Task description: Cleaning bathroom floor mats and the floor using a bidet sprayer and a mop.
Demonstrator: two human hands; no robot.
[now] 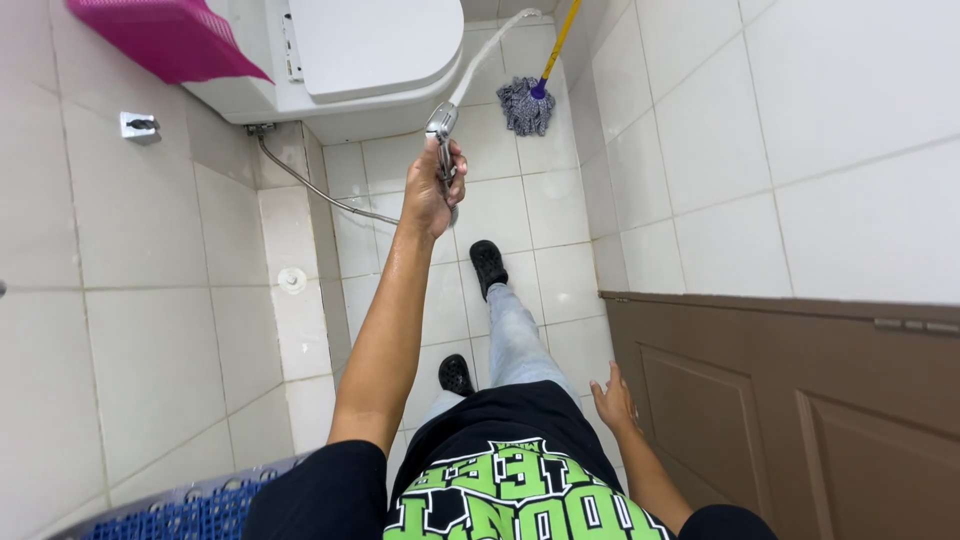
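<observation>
Gripping a metal spray nozzle (441, 135), the left hand (430, 190) closes tight.

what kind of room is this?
A small tiled bathroom, most likely: a white toilet with its lid shut, a handheld bidet sprayer in the left hand, and a string mop leaning in the corner.

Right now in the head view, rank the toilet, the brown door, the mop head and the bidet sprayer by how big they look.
1. brown door, though nearness to the camera inflates it
2. toilet, cut off at the top edge
3. mop head
4. bidet sprayer, gripped in the left hand, so partly hidden; close to the mop head, unsure.
</observation>
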